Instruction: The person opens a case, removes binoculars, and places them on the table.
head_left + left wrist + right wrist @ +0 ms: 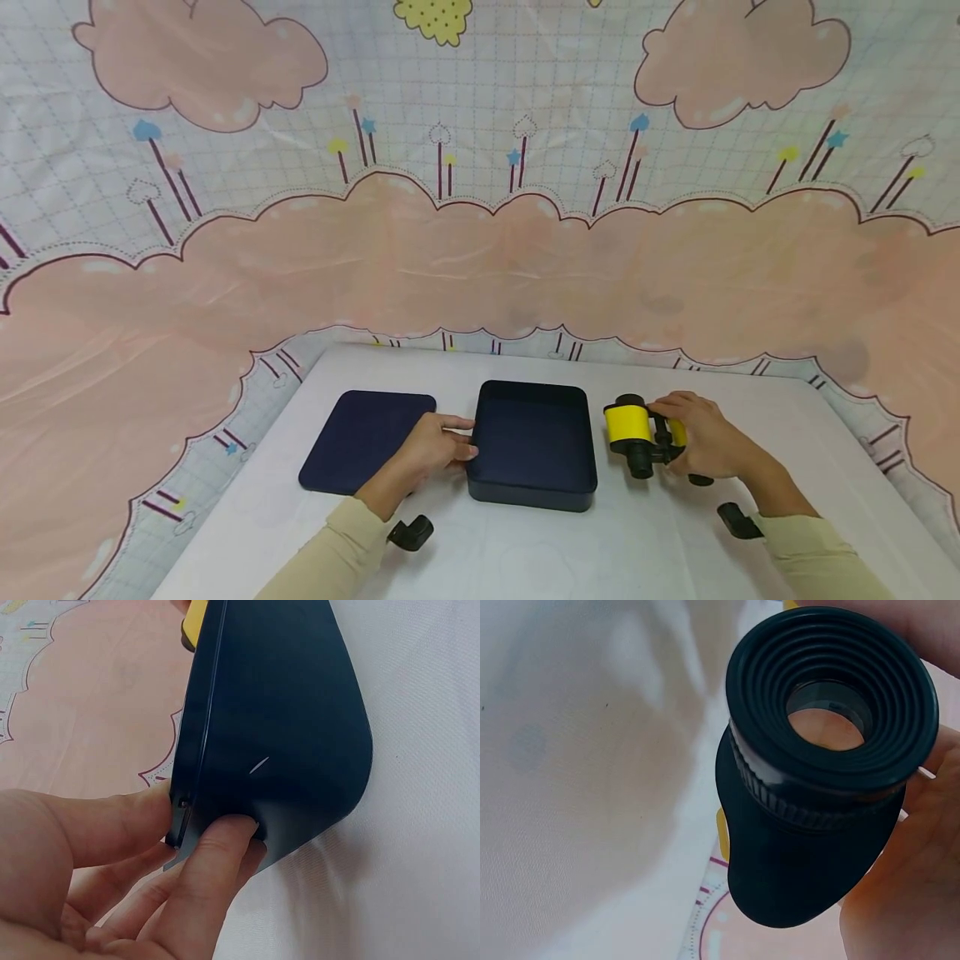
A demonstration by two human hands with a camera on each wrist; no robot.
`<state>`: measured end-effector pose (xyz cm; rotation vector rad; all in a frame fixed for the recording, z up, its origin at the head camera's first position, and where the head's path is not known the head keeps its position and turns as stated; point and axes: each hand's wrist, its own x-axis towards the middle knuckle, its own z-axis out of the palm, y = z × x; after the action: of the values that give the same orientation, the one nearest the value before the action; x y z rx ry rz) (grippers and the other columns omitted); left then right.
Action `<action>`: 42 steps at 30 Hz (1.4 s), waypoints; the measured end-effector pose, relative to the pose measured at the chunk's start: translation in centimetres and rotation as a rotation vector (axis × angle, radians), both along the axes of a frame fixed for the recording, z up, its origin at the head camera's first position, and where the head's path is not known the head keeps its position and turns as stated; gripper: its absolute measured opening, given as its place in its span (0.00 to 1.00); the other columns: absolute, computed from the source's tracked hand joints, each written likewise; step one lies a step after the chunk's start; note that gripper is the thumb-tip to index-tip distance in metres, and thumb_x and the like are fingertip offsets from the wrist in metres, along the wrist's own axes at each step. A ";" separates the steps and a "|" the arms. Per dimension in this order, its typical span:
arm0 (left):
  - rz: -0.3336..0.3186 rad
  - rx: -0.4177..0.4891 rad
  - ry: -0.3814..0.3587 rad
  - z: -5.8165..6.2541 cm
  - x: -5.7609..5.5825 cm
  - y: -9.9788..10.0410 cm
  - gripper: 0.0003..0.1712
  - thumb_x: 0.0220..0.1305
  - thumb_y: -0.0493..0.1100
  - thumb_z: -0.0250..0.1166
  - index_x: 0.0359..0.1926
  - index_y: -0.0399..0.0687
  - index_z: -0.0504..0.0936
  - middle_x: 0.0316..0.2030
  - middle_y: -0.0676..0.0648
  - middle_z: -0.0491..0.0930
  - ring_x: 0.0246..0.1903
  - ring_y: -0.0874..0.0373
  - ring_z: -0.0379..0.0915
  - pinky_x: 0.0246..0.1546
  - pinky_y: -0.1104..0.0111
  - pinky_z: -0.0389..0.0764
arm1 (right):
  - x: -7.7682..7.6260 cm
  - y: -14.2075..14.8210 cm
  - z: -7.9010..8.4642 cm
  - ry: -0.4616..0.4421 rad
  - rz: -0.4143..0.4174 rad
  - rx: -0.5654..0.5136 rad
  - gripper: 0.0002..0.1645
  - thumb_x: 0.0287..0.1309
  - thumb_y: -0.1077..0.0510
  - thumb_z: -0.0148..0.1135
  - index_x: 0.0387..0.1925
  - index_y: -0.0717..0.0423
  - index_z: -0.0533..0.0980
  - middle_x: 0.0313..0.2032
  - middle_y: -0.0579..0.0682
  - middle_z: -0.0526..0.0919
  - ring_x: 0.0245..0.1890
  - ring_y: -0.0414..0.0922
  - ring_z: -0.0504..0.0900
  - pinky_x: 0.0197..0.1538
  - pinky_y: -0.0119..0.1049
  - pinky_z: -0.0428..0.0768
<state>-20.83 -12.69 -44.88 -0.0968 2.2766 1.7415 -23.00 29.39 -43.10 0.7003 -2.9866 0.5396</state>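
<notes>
A dark navy open-topped box [534, 442] stands near the middle of the white table. My left hand [435, 446] is at its left wall, fingers at the rim; in the left wrist view fingertips [232, 832] press the box's outer side [277, 712]. To the right of the box, my right hand [705, 433] grips yellow and black binoculars [628, 423] by their right barrel, which the hand partly hides. In the right wrist view a black ribbed eyepiece [832, 769] fills the middle, with the palm and fingers [900, 877] along its right side.
A flat dark navy lid [360, 437] lies to the left of the box, partly behind my left hand. The white table [525, 554] extends in front of the box. Behind it hangs a cloth [480, 267] printed with clouds and stars. Black camera mounts [411, 533] are on both wrists.
</notes>
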 end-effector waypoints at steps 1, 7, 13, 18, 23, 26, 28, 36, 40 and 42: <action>-0.005 0.003 0.004 0.0 0.0 0.0 0.29 0.60 0.25 0.70 0.64 0.33 0.80 0.56 0.30 0.84 0.51 0.46 0.87 0.47 0.55 0.90 | 0.0 0.0 0.0 0.007 0.003 0.005 0.53 0.32 0.55 0.86 0.66 0.63 0.76 0.65 0.66 0.79 0.69 0.70 0.67 0.69 0.76 0.60; 0.002 -0.001 0.011 0.0 0.4 -0.2 0.29 0.61 0.26 0.70 0.65 0.33 0.79 0.58 0.29 0.83 0.52 0.44 0.87 0.47 0.54 0.90 | -0.4 -0.1 -0.3 0.021 0.019 -0.002 0.53 0.31 0.56 0.85 0.65 0.62 0.77 0.64 0.64 0.79 0.69 0.70 0.68 0.69 0.76 0.60; 0.026 -0.009 0.003 0.2 0.7 -0.4 0.29 0.60 0.26 0.70 0.64 0.33 0.80 0.56 0.30 0.85 0.51 0.44 0.88 0.46 0.53 0.90 | -0.6 -0.6 -0.5 0.009 0.025 -0.005 0.53 0.30 0.56 0.84 0.66 0.62 0.76 0.65 0.64 0.79 0.70 0.70 0.67 0.70 0.76 0.59; 0.013 -0.012 0.008 0.1 0.6 -0.4 0.29 0.60 0.26 0.71 0.64 0.32 0.80 0.56 0.30 0.85 0.51 0.44 0.88 0.46 0.54 0.90 | -0.5 -0.6 -0.7 0.002 0.011 0.004 0.54 0.30 0.57 0.85 0.66 0.62 0.76 0.65 0.64 0.79 0.70 0.70 0.67 0.71 0.76 0.59; 0.011 -0.012 0.008 0.0 0.6 -0.3 0.29 0.61 0.26 0.70 0.64 0.32 0.80 0.56 0.29 0.84 0.51 0.44 0.87 0.47 0.53 0.90 | -0.7 -0.6 -0.9 0.008 0.006 0.023 0.53 0.31 0.58 0.84 0.66 0.62 0.76 0.65 0.64 0.79 0.70 0.70 0.67 0.71 0.76 0.59; 0.010 -0.014 0.008 0.0 0.7 -0.3 0.29 0.61 0.26 0.70 0.64 0.32 0.80 0.56 0.30 0.85 0.51 0.45 0.88 0.47 0.53 0.90 | -0.7 -0.5 -1.1 0.003 0.005 0.026 0.53 0.30 0.58 0.84 0.66 0.62 0.76 0.65 0.64 0.79 0.70 0.70 0.67 0.71 0.76 0.59; 0.009 -0.014 0.011 -0.1 0.7 -0.2 0.29 0.61 0.26 0.71 0.64 0.32 0.80 0.55 0.30 0.85 0.50 0.45 0.88 0.47 0.53 0.90 | -0.7 -0.4 -1.2 0.000 0.006 0.024 0.53 0.30 0.58 0.84 0.66 0.62 0.76 0.65 0.63 0.79 0.70 0.70 0.67 0.71 0.76 0.59; 0.013 -0.011 0.015 -0.3 0.3 -0.2 0.29 0.60 0.26 0.71 0.64 0.33 0.80 0.55 0.31 0.85 0.50 0.46 0.88 0.46 0.53 0.90 | -0.6 -0.2 -1.3 0.007 -0.001 0.022 0.53 0.30 0.58 0.85 0.66 0.61 0.76 0.64 0.62 0.80 0.69 0.68 0.68 0.71 0.75 0.60; 0.013 -0.018 0.017 -0.3 0.2 -0.1 0.29 0.60 0.27 0.71 0.64 0.33 0.81 0.55 0.31 0.85 0.49 0.46 0.88 0.46 0.53 0.90 | -0.5 -0.1 -1.3 0.004 -0.005 0.016 0.53 0.30 0.57 0.85 0.65 0.62 0.76 0.64 0.63 0.80 0.69 0.69 0.68 0.70 0.76 0.61; 0.013 -0.018 0.018 -0.3 0.2 -0.1 0.29 0.60 0.27 0.71 0.63 0.33 0.81 0.55 0.31 0.85 0.49 0.46 0.88 0.46 0.53 0.90 | -0.5 -0.1 -1.4 0.003 -0.007 0.016 0.53 0.29 0.57 0.85 0.65 0.62 0.76 0.64 0.63 0.80 0.69 0.69 0.68 0.70 0.76 0.60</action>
<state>-20.67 -12.75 -45.19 -0.0995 2.3101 1.7350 -23.53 29.30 -44.46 0.6914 -2.9931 0.5147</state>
